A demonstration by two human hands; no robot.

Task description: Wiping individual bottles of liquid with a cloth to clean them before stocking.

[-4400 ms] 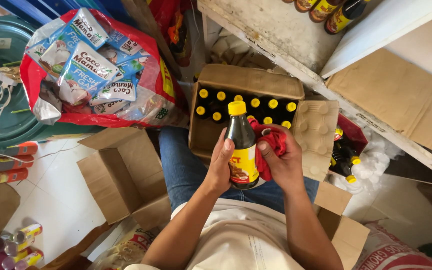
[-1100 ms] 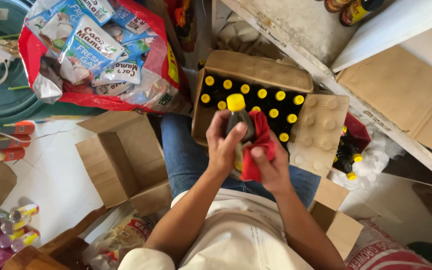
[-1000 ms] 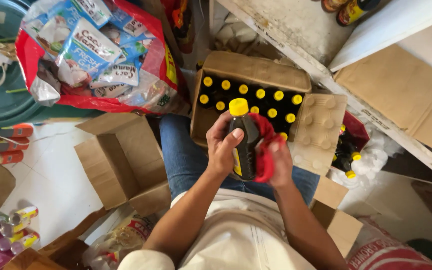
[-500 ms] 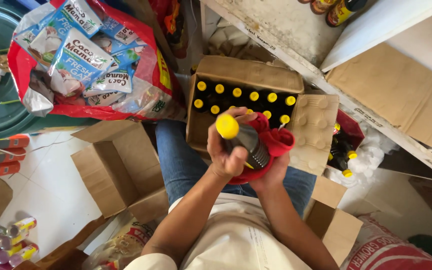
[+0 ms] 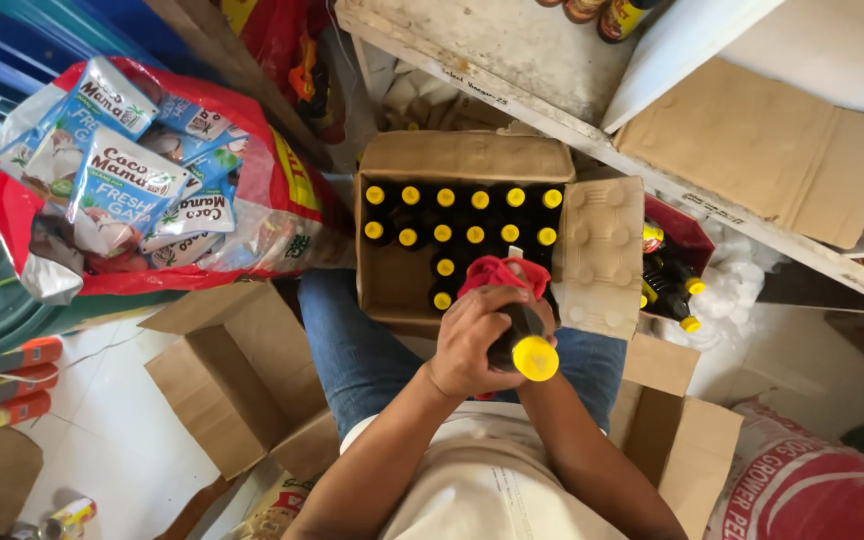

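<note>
Bottle tipped cap-first toward the camera, cloth bunched at its base

Left hand (image 5: 472, 335) wraps the neck and shoulder of a dark bottle (image 5: 517, 330), fingers closed tight around it, so the yellow cap (image 5: 535, 358) points back at the person. Right hand (image 5: 542, 315) is mostly hidden behind the bottle; it seems to press the red cloth (image 5: 492, 272) against the bottle's far end, though exact finger closure cannot be told. Bottle sits over the lap, just in front of the open cardboard box (image 5: 392, 290); the tilt likely exposes the base for the cloth. Box rests on the knees, close enough to reach without stretching, with rows of yellow-capped bottles (image 5: 457, 215) upright inside (a gap at lower left). Its flap (image 5: 602, 255) folds out right. A smaller empty carton (image 5: 232, 380) sits left, and a red bag of blue-and-white pouches (image 5: 142, 190) beyond it.
</note>
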